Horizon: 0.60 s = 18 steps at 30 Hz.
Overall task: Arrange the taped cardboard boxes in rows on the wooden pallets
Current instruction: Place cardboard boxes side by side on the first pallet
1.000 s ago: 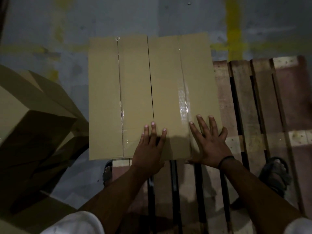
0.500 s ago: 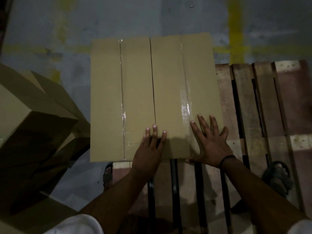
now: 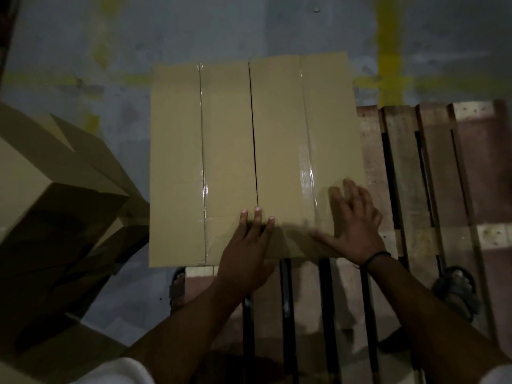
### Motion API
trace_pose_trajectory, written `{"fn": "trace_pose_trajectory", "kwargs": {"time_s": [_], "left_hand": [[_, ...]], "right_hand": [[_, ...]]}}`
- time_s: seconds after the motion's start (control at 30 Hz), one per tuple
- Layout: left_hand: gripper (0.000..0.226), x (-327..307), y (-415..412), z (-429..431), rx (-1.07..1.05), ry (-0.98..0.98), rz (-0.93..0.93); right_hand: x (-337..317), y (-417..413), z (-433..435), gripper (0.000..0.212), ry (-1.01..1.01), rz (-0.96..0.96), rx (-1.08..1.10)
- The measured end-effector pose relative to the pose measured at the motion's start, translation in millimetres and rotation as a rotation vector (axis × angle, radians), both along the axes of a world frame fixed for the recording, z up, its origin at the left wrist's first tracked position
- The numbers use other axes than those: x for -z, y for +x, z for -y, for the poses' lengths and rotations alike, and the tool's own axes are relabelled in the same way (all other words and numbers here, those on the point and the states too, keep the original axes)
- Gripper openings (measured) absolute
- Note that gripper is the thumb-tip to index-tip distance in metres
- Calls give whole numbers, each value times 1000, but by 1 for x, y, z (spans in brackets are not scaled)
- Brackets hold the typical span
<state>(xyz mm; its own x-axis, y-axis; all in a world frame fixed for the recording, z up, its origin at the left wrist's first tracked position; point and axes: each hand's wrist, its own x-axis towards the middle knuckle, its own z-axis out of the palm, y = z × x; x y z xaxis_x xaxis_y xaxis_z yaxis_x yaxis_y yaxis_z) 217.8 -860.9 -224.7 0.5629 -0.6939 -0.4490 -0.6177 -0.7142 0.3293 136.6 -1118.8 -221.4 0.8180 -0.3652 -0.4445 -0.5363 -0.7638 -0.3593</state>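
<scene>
Since the earlier frames the right hand (image 3: pixel 354 225) has shifted a little to the right on the near right corner of the right box (image 3: pixel 329 120), while the boxes and the left hand (image 3: pixel 246 253) have stayed where they were. Its fingers are spread, but it is blurred, so it may be pressing on the cardboard or just above it. A dark band (image 3: pixel 377 257) circles that wrist. The left hand lies flat with straight fingers close together, their tips at the near end of the dark gap between the right box and the left box (image 3: pixel 177 162). Both taped boxes stand side by side, nearly touching, on the far left part of the wooden pallet (image 3: pixel 401 176). More boxes (image 3: pixel 55 189) lie tumbled on the grey floor (image 3: pixel 249 29) to the left. A sandal (image 3: pixel 457 292) rests on the pallet at near right.
</scene>
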Motion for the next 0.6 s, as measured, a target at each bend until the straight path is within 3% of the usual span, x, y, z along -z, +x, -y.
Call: {"fn": "trace_pose_trajectory", "kwargs": {"time_s": [0.13, 0.3, 0.47, 0.6], "left_hand": [[92, -8, -3, 16, -304, -210, -51], [79, -5, 8, 35, -629, -380, -133], [71, 1, 1, 24, -597, -406, -129], [76, -14, -23, 20, -421, -427, -204]], "right_hand": [[3, 13, -4, 116, 120, 105, 395], [6, 18, -3, 112, 95, 57, 423], [3, 11, 0, 111, 96, 47, 384], [2, 9, 0, 110, 106, 45, 369]]}}
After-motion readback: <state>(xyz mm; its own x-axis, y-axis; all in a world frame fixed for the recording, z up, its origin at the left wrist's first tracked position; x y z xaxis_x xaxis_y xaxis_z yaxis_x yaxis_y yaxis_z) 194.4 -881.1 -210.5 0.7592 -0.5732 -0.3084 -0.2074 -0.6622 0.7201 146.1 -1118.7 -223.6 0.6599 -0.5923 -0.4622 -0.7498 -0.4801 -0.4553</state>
